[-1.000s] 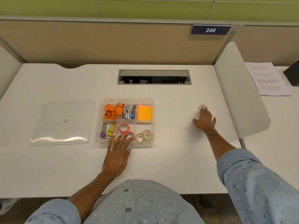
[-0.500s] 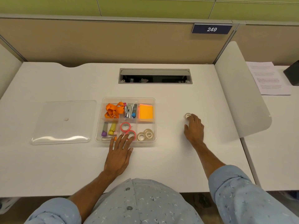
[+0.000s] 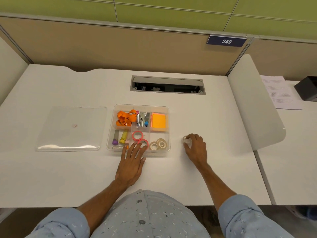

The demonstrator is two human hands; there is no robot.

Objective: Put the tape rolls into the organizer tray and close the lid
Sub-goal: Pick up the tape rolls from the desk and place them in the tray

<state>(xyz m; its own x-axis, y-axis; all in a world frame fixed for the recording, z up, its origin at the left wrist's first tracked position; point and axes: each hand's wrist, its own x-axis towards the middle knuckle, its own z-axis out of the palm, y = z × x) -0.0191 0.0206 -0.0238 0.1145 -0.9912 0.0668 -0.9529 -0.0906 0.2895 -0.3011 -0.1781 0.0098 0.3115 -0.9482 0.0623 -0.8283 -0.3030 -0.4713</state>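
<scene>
Room: a white desk (image 3: 85, 177) stood against a tan cubicle partition with green panels above; a plate reading 249 (image 3: 226, 41) hung on the partition, up and right of the organizer tray.
Landmark: the clear organizer tray (image 3: 169, 127) sat open near the middle of the desk, divided into compartments.
Lid: the clear lid (image 3: 72, 129) lay flat on the desk just left of the tray, apart from it.
Tray, back row: an orange lanyard (image 3: 126, 117) at the left, metal clips or a stapler (I could not tell which) (image 3: 142, 119) in the middle, orange sticky notes (image 3: 158, 121) at the right.
Tray, front left: a purple-capped tube (image 3: 115, 138) and a yellow one (image 3: 123, 137) lay side by side.
Tray, front middle: two pink tape rolls (image 3: 137, 135) lay flat, one nearer the front wall than the other.
Left hand: the left hand (image 3: 132, 162) lay palm down, fingers spread and slack, gripping nothing; its fingertips reached over the tray's front wall and partly covered the nearer pink roll.
Tray, front right: several clear tape rolls (image 3: 158, 144) lay bunched together.
Right hand: the right hand (image 3: 195, 148) was right of the tray, well clear of its wall, fingers curled around a small clear tape roll (image 3: 186, 139) pinched at the fingertips, at or just above the desk.
Cable slot: a grey cable slot (image 3: 167, 85) sat behind the tray.
Far right: a white side panel (image 3: 253, 103), then printed papers (image 3: 279, 93) on the next desk.
</scene>
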